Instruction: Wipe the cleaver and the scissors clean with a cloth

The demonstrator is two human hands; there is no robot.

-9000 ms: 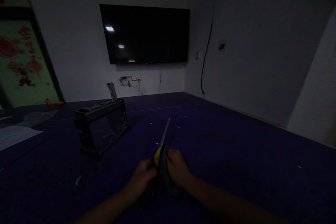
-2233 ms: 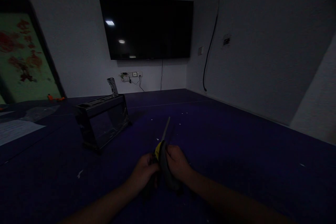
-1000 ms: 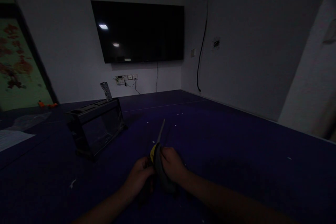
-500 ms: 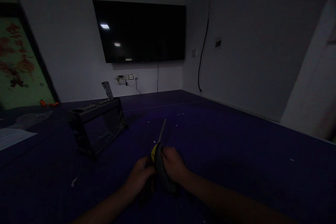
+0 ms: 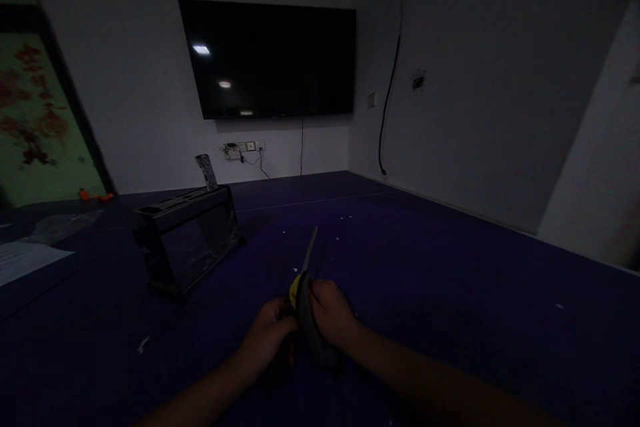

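Low in the middle, my hands meet around a tool with a narrow, pale blade (image 5: pixel 311 247) pointing away from me. Below the blade are a yellow part (image 5: pixel 294 291) and a curved dark grey part (image 5: pixel 309 323); the dim light hides its exact kind. My right hand (image 5: pixel 330 310) is closed against the grey part from the right. On the other side, my left hand (image 5: pixel 273 333) has its fingers curled in by the yellow part, partly in shadow. Left of them stands a black knife block (image 5: pixel 187 203) with clear sides and one patterned handle (image 5: pixel 206 171) sticking up from its top.
The dark blue surface (image 5: pixel 425 267) carries several small white scraps. A paper sheet (image 5: pixel 30 260) and clear plastic (image 5: pixel 65 227) lie at far left, with small orange things (image 5: pixel 95 195) behind. A television (image 5: pixel 275 60) and a hanging black cable (image 5: pixel 390 93) are on the walls.
The whole view has shifted very slightly to the right. My hands and the bladed tool keep nearly the same pose, and the knife block stays put.
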